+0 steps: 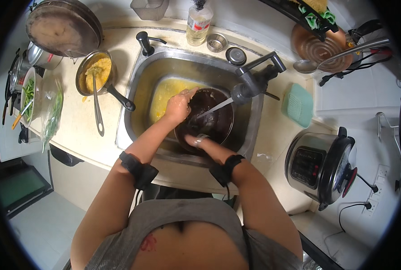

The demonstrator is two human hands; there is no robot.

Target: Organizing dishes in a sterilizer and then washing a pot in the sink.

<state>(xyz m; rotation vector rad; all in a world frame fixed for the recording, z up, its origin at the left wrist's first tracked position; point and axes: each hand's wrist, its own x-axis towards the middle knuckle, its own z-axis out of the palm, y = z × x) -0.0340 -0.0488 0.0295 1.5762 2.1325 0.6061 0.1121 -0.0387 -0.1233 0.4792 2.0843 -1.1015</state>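
A dark, round cooking vessel (220,131), perhaps a pot or pan, sits tilted in the stainless steel sink (193,58). Water runs into it from the black faucet (244,92). At its left rim is my left hand (178,106), wet, gripping the edge with one finger stretched along it. My right hand (191,140) reaches inside near the front wall, with a bracelet at the wrist. Its fingers are mostly hidden, so whether they hold anything cannot be seen. Yellowish water (161,98) with small bits covers the sink bottom on the left.
Left on the counter stand a saucepan (112,76) of yellow food with a spoon (97,108), bagged greens (53,104) and a bowl (35,77) of green vegetables. Right are a green basket (299,105) and an electric pressure cooker (316,168). An oil bottle (199,28) and soap dispenser (147,45) stand behind.
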